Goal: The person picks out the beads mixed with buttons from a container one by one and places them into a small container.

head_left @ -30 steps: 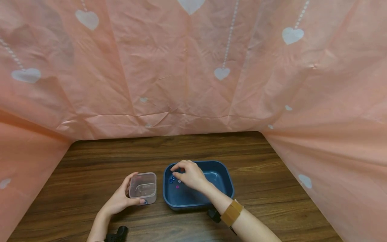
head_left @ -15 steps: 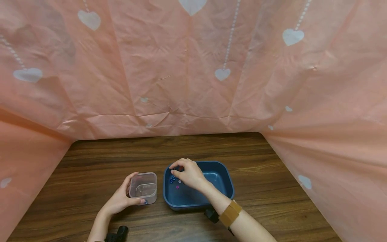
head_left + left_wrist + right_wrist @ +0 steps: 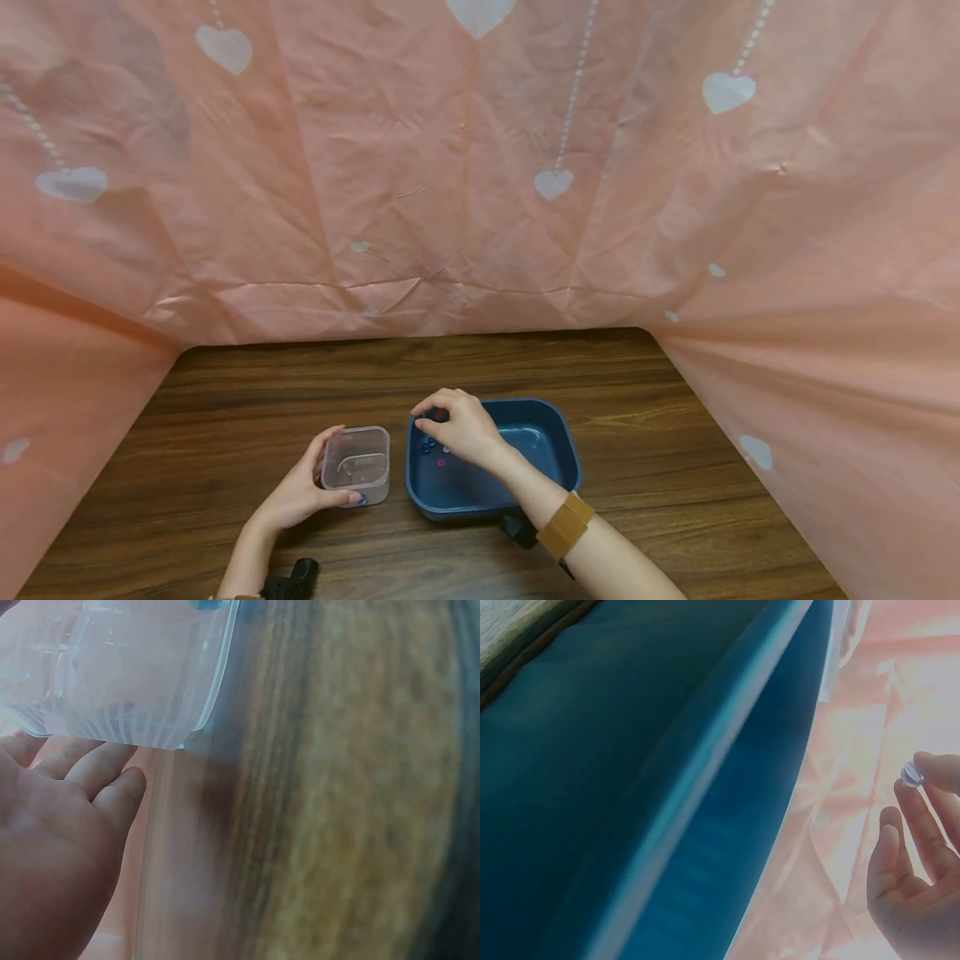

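My left hand (image 3: 296, 492) grips a clear square plastic box (image 3: 357, 465), thumb on the near side and fingers round its left side. In the left wrist view, several fingertips lie under the lower edge of the box (image 3: 127, 697). My right hand (image 3: 465, 429) is over the left back corner of a blue plastic basin (image 3: 487, 507). Between thumb and finger it pinches a small round bead (image 3: 912, 774), whitish with blue-violet stripes. Small blue rings (image 3: 427, 448) and a pink ring (image 3: 441, 462) lie on the basin floor, partly beneath the hand.
Box and basin stand side by side on a dark wood-grain table (image 3: 645, 467), a narrow gap between them. A pink curtain with white hearts (image 3: 465, 208) hangs behind and along both sides. A black wrist device (image 3: 517, 530) sits under the right forearm near the basin's front edge.
My right hand has risen slightly and shifted left toward the basin's left rim with the bead pinched. The left hand and the box have stayed put.
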{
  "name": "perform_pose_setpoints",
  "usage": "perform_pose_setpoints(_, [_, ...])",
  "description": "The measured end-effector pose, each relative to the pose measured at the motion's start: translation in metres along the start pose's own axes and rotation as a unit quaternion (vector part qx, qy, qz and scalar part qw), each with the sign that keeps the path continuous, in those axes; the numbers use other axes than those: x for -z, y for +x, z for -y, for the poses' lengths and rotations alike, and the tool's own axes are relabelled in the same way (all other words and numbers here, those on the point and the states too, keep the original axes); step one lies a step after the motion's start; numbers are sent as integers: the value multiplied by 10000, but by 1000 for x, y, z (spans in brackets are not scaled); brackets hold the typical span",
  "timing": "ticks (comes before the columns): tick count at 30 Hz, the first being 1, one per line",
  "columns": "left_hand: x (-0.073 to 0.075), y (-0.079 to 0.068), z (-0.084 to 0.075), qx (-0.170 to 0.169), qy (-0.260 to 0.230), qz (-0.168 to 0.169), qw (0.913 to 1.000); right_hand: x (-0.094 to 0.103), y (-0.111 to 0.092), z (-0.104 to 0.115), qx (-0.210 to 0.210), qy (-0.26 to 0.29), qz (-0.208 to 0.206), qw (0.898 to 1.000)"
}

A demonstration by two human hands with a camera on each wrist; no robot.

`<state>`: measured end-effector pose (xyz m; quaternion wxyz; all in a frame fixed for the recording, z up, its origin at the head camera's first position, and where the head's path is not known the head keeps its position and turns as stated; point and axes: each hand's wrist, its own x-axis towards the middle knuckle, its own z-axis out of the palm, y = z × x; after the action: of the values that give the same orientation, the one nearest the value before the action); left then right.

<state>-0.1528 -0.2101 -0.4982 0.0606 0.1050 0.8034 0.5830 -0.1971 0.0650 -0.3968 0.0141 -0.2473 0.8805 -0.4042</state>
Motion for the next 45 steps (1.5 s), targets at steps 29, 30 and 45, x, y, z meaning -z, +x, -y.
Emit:
perform_pose_setpoints(29, [0, 0, -2, -23, 85, -25, 10000, -5, 8, 20, 209, -19, 93, 9997])
perform_pose_setpoints(30, [0, 0, -2, -33, 94, -36, 9999, -5, 8, 20, 235, -4, 92, 9997])
perform_pose_setpoints(45, [0, -1, -1, -99, 90, -19, 9999, -7, 13, 29, 457, -126, 81, 9988])
